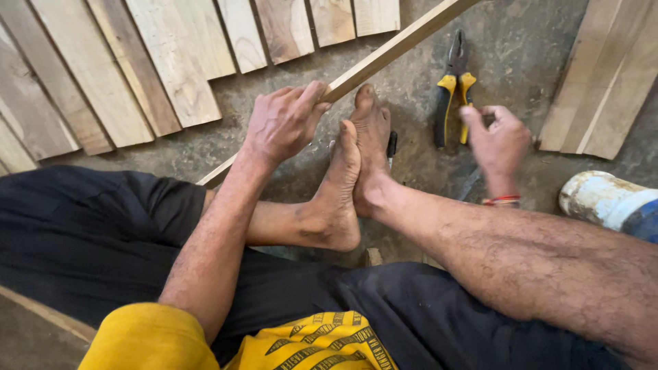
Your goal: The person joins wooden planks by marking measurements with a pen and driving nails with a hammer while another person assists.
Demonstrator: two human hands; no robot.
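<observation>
Pinning the wooden strip [384,55] under both feet, the left hand [282,123] grips it from above; the right hand [499,140], fingers loosely curled and empty, hovers just beside the yellow-handled pliers [452,85], needing closure around their handles.

The left hand [284,123] reaches forward on a straight arm, fingers [312,96] curled shut in a grip, while the right hand [499,140] hovers to the right, wrist bent, fingers loosely curled, holding nothing.
</observation>
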